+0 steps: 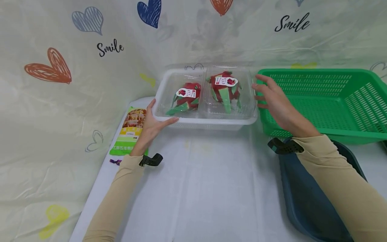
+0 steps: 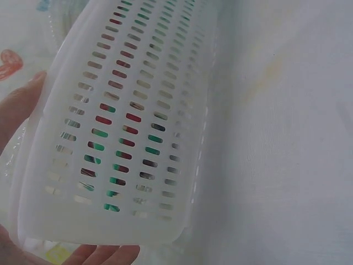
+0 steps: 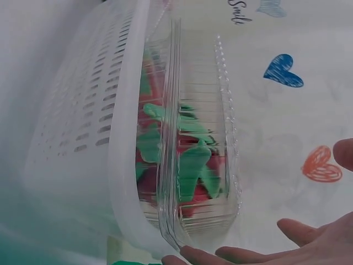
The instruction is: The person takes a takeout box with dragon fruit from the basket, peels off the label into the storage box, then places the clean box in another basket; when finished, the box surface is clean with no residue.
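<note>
A white slotted plastic basket [image 1: 208, 121] stands at the back of the table. In it sit two clear plastic boxes, each with a red and green dragon fruit and a label; the right box [image 1: 246, 101] rises above the rim. My left hand [image 1: 150, 127] holds the basket's left end, with the thumb along the front rim and the other fingers round the end wall [image 2: 110, 223]. My right hand [image 1: 279, 106] is spread at the right end, fingertips right at the edge of the right box and basket rim [image 3: 128, 110].
A green slotted basket [image 1: 302, 131] stands on the right, behind a dark blue bin [image 1: 290, 188] under the right forearm. At the left table edge lie a green and yellow food packet [image 1: 127, 139] and a small purple wrapped piece [image 1: 114, 162]. A printed cloth [image 1: 121, 20] hangs behind.
</note>
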{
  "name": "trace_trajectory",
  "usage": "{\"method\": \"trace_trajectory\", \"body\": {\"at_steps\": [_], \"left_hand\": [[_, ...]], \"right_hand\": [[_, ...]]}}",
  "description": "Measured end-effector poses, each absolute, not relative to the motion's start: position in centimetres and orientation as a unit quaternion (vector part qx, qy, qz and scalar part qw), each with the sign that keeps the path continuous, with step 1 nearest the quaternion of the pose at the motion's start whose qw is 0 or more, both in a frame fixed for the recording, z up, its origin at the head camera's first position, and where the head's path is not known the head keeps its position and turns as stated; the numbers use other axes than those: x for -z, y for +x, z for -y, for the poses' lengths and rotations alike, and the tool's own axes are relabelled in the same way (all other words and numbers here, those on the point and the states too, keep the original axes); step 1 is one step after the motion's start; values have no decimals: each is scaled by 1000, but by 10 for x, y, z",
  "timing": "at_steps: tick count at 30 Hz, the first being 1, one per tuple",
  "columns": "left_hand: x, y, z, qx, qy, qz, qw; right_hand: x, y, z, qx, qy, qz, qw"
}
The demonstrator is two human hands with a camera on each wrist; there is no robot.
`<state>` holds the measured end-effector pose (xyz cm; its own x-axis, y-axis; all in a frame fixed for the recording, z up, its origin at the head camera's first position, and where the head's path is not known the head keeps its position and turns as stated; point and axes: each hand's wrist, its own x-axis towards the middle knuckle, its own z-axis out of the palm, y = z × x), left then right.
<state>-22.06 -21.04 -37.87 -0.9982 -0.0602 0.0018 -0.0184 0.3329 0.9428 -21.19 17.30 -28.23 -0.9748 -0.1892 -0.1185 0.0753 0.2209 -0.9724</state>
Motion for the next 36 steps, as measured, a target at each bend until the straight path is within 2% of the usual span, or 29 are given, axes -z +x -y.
{"method": "trace_trajectory", "body": {"at_steps": [11, 20, 29, 36], "left_hand": [[376, -224, 212, 585, 13, 811, 23], [377, -224, 211, 592, 5, 805, 25], [379, -222, 211, 597, -1, 802, 25], [378, -221, 211, 593, 6, 805, 22]], "right_hand": [[277, -212, -168, 646, -49, -760, 47], [269, -215, -173, 700, -51, -712, 30], [281, -216, -178, 669, -42, -740, 56], [294, -220, -184, 624, -44, -772, 115]]}}
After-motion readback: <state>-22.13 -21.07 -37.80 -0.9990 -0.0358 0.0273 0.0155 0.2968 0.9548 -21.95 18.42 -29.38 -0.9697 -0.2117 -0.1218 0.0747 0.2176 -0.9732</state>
